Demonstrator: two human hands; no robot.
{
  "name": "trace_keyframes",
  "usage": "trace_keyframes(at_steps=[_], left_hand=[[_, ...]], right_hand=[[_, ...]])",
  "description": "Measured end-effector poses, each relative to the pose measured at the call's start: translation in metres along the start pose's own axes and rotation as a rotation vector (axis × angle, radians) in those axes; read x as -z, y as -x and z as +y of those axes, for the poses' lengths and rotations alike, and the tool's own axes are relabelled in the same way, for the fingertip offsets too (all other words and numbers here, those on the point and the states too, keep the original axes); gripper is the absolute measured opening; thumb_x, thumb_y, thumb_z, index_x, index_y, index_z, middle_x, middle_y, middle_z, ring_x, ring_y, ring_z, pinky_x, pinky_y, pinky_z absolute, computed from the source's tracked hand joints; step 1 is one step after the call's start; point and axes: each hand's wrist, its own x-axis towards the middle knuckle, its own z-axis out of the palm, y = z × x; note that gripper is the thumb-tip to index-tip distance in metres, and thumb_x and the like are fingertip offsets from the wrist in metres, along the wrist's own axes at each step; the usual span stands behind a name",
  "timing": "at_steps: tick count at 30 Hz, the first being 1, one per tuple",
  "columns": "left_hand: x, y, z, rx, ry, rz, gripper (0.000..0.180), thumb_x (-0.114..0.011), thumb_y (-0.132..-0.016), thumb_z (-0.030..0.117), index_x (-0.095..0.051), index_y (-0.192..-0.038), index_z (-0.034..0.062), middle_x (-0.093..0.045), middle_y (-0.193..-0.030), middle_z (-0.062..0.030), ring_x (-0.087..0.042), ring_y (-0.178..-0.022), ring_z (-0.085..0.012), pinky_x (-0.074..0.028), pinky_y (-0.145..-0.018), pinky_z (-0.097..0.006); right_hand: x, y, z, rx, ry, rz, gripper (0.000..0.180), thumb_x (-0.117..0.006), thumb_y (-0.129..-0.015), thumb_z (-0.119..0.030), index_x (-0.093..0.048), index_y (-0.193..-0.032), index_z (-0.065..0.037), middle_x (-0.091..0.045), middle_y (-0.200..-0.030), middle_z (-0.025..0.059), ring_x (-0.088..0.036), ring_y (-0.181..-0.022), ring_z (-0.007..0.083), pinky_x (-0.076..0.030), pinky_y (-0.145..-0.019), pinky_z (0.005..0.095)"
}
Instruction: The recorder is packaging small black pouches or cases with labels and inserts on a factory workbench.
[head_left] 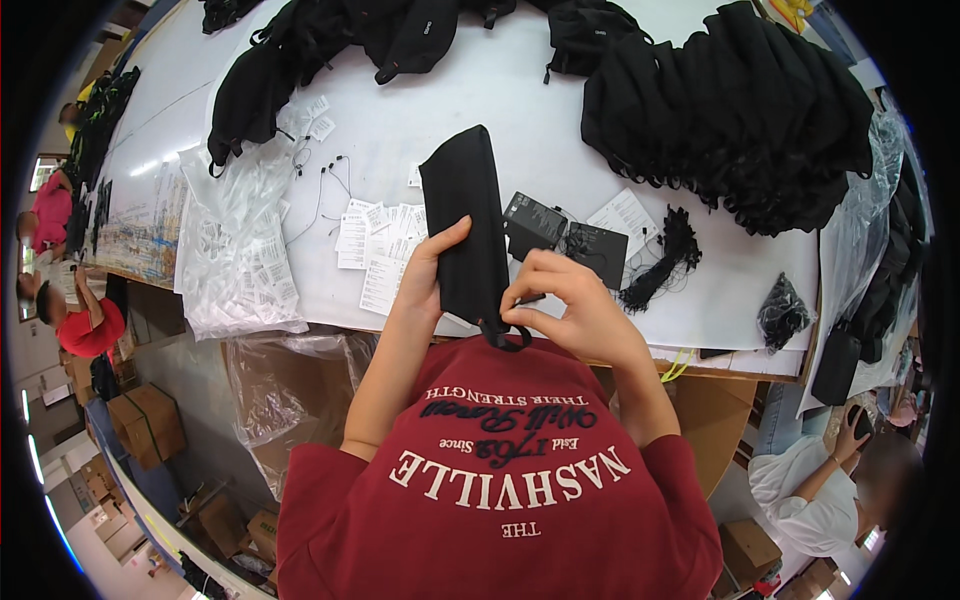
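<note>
A slim black fabric pouch (465,190) is held upright over the table's near edge. My left hand (428,270) is closed around it, thumb lying across its front. Against the pouch's lower right edge, my right hand (568,298) has thumb and forefinger pinched together; what lies between the fingertips is hidden. Just below them, a short black strap loop (512,341) hangs from the pouch's bottom end. Beyond my right hand lie black cards (597,252) and a bundle of black strings (672,258). White printed slips (385,250) are spread left of the pouch.
Black pouches (720,110) are piled at the far right, with more (390,35) along the back. A clear plastic bag of white tags (240,245) lies left; a small bag of black pieces (783,312) lies right. Other people (815,490) sit at both sides.
</note>
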Motion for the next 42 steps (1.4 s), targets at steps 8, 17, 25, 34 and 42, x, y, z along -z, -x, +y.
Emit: trace_keyframes(at_steps=[8,17,25,34,42], left_hand=[[-0.024,0.006,-0.006,-0.078,0.035,0.03,0.029,-0.053,-0.095,0.021,-0.057,-0.114,-0.0003,-0.063,-0.11,-0.0128,-0.062,-0.1,-0.0216,-0.05,-0.088,-0.034],[-0.02,0.017,0.007,-0.919,-0.805,0.255,0.043,-0.062,-0.086,0.01,-0.048,-0.126,0.0032,-0.054,-0.122,-0.0075,-0.044,-0.123,-0.022,-0.032,-0.105,-0.037],[0.014,0.031,0.035,-0.768,-0.857,-0.247,0.033,-0.066,-0.075,-0.006,-0.061,-0.107,0.001,-0.057,-0.115,-0.0135,-0.054,-0.11,-0.0216,-0.039,-0.097,-0.032],[0.021,0.024,0.027,-0.579,-1.036,0.004,0.036,-0.066,-0.083,0.011,-0.054,-0.117,0.006,-0.044,-0.133,-0.0109,-0.053,-0.108,-0.0191,-0.044,-0.09,-0.033],[0.068,0.014,0.009,-0.643,-1.496,0.271,0.051,-0.07,-0.082,0.023,-0.048,-0.124,0.0045,-0.037,-0.133,-0.0178,-0.035,-0.127,-0.0336,-0.032,-0.104,-0.043]], right_hand=[[-0.023,-0.005,-0.003,0.211,0.769,0.336,0.048,-0.073,-0.068,-0.01,-0.06,-0.113,-0.015,-0.053,-0.114,0.0065,-0.046,-0.112,0.0295,-0.038,-0.094,0.043],[0.024,0.002,-0.015,0.219,0.143,0.328,0.057,-0.07,-0.058,0.002,-0.064,-0.114,-0.011,-0.061,-0.09,0.0096,-0.06,-0.079,0.0244,-0.049,-0.07,0.0325],[0.053,0.005,-0.03,0.117,0.122,0.237,0.041,-0.077,-0.069,-0.007,-0.068,-0.109,-0.01,-0.063,-0.083,0.0055,-0.059,-0.076,0.0178,-0.046,-0.07,0.0274],[0.2,0.019,-0.093,0.539,0.7,1.417,0.03,-0.075,-0.076,-0.009,-0.068,-0.106,-0.009,-0.067,-0.101,0.0032,-0.06,-0.088,0.013,-0.044,-0.075,0.0246],[0.318,0.031,-0.097,0.494,1.055,1.83,0.031,-0.074,-0.081,-0.022,-0.068,-0.109,-0.012,-0.067,-0.104,0.0053,-0.062,-0.091,0.0164,-0.046,-0.078,0.0265]])
